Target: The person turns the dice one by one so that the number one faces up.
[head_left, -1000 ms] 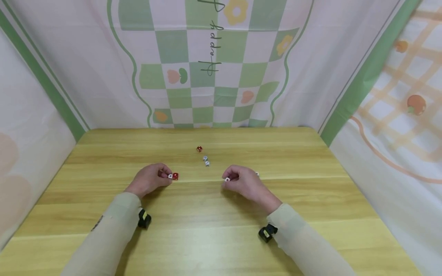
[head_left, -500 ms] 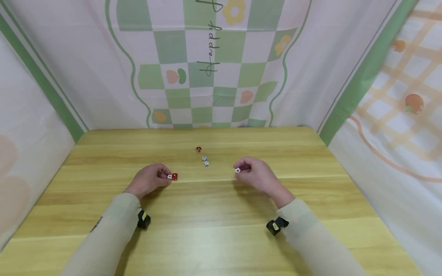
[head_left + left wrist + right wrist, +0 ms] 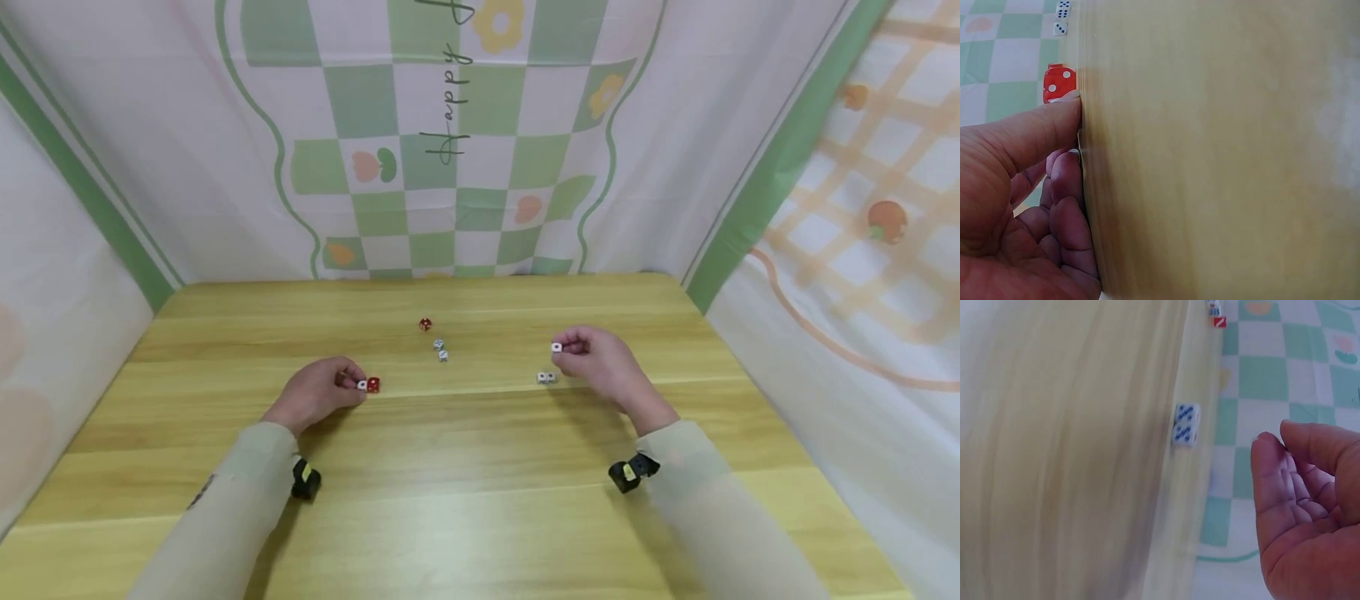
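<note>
In the head view, my left hand (image 3: 318,392) rests low on the table and pinches a white die (image 3: 362,386). A red die (image 3: 373,385) stands against its right side; the left wrist view shows the red die (image 3: 1060,82) past the thumb, while the white one is hidden there. My right hand (image 3: 603,362) is raised and pinches another white die (image 3: 557,348) between thumb and fingertips. Below and slightly left of it, two white dice (image 3: 546,378) sit side by side on the table. The right wrist view shows this pair (image 3: 1185,425) apart from the fingers.
Farther back on the wooden table (image 3: 450,492) lie a loose red die (image 3: 425,324) and two white dice (image 3: 441,351) close together. A patterned cloth (image 3: 427,200) hangs behind the table, with more cloth at both sides.
My right hand has moved right and away from me, lifting its white die past the pair of white dice, which is now uncovered. The left hand stays by the red die.
</note>
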Demonstrator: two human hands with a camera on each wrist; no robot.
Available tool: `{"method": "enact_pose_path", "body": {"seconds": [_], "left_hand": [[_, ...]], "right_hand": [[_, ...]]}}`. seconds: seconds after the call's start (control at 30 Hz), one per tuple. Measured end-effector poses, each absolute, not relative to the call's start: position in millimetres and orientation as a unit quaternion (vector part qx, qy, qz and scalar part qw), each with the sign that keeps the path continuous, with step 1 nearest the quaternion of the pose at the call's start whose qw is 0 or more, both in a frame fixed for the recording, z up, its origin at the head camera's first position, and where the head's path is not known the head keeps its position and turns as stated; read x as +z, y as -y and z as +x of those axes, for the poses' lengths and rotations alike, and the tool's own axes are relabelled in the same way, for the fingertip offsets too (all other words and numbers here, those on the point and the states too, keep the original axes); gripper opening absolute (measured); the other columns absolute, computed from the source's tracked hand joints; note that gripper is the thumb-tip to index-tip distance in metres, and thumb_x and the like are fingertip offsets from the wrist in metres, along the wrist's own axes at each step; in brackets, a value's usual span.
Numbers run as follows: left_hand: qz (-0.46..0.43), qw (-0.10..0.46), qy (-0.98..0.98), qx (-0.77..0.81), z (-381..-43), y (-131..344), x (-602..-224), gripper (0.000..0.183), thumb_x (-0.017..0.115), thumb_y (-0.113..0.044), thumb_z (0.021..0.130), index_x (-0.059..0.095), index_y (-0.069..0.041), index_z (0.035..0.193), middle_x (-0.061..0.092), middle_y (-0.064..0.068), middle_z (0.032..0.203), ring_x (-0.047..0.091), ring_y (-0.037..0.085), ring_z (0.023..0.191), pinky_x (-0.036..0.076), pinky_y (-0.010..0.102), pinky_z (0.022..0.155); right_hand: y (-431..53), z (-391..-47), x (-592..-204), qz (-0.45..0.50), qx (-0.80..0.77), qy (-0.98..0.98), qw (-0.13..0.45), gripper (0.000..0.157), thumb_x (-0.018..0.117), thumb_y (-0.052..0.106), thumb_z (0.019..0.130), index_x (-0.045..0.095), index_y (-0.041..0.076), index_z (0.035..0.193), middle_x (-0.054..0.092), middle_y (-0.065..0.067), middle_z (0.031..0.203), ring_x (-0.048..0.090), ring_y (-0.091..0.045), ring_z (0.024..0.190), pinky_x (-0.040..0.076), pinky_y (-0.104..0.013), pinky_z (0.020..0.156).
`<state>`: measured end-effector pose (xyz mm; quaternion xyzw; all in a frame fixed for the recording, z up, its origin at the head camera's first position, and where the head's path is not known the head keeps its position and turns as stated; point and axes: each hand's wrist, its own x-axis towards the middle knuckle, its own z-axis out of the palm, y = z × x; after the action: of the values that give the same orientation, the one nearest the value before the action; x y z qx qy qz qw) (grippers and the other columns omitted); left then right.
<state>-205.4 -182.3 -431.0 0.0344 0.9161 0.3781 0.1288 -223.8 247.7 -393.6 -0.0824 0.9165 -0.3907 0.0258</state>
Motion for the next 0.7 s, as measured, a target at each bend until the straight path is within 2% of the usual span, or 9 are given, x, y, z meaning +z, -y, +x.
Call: {"method": "enact_pose_path", "body": {"seconds": [0.17, 0.47, 0.7], "left_hand": [[0.035, 0.128, -0.917, 0.377, -204, 184, -430, 0.022, 0.076, -0.019, 0.095, 0.069, -0.01, 0.113, 0.067, 0.007, 0.105, 0.058, 0.023, 0.093, 0.047, 0.038, 0.083], [0.035, 0.129, -0.916, 0.378, -205, 184, -431, 0.021, 0.076, -0.019, 0.095, 0.069, -0.01, 0.112, 0.067, 0.007, 0.105, 0.058, 0.024, 0.094, 0.047, 0.039, 0.084], [0.037, 0.128, -0.917, 0.376, -205, 182, -431, 0.021, 0.076, -0.019, 0.095, 0.069, -0.01, 0.112, 0.067, 0.006, 0.105, 0.058, 0.023, 0.094, 0.047, 0.039, 0.085]], "right_hand": [[-257, -227, -398, -0.068, -0.381, -0.921, 0.035, 0.023, 0.071, 0.015, 0.098, 0.068, 0.003, 0.118, 0.07, -0.014, 0.112, 0.064, -0.025, 0.103, 0.053, -0.03, 0.084], [-266, -232, -411, -0.06, -0.345, -0.932, 0.099, 0.02, 0.072, 0.01, 0.095, 0.07, 0.001, 0.113, 0.068, -0.011, 0.104, 0.061, -0.023, 0.095, 0.05, -0.033, 0.083], [-263, -234, -417, -0.08, -0.318, -0.938, 0.11, 0.014, 0.072, 0.008, 0.094, 0.072, 0.002, 0.106, 0.069, -0.009, 0.098, 0.061, -0.02, 0.09, 0.049, -0.033, 0.083]]}}
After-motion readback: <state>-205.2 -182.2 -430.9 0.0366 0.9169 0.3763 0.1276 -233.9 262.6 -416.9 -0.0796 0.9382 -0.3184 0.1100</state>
